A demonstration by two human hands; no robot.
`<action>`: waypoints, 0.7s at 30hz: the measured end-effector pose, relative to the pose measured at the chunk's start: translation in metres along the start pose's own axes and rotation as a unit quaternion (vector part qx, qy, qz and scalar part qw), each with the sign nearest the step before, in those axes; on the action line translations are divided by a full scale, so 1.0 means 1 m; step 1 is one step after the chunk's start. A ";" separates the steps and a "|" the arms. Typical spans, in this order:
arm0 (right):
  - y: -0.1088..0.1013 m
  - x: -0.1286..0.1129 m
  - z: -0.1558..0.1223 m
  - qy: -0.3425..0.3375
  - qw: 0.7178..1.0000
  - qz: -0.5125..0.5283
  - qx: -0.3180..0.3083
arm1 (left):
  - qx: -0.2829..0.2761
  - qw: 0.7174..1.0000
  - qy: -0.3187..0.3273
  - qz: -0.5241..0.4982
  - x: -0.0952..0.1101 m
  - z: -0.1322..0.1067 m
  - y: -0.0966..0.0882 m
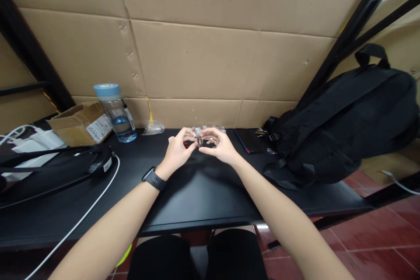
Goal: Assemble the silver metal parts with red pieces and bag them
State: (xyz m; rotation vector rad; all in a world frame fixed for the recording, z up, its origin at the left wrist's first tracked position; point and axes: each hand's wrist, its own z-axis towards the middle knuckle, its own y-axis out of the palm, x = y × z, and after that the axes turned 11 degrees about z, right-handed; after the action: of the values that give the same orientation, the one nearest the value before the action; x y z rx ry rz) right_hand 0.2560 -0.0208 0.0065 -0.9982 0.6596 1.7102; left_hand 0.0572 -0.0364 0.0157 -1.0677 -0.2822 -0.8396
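Observation:
Both my hands meet above the far middle of the black desk (203, 192). My left hand (177, 148), with a black watch on its wrist, and my right hand (220, 144) are both closed in a pinch round a small shiny metal ring-like piece (199, 141) held between their fingertips. Just behind the hands lies a small clear plastic bag with little pieces (210, 130) on the desk.
A black backpack (344, 127) leans at the right against the cardboard wall. A dark phone or notebook (251, 140) lies beside it. At the left stand a water bottle (115, 113), a cardboard box (80, 123), white chargers (29, 142), a white cable (88, 210) and a black strap or bag (59, 168).

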 end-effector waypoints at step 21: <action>0.012 -0.006 -0.007 -0.060 0.997 -0.038 0.011 | 0.012 0.991 0.031 0.126 0.016 -0.007 -0.010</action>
State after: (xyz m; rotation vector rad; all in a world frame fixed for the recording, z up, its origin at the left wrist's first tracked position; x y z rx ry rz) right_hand 0.2483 -0.0336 0.0080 -0.8868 0.5551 1.6790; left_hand 0.0587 -0.0519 0.0284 -1.0280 -0.1012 -0.6387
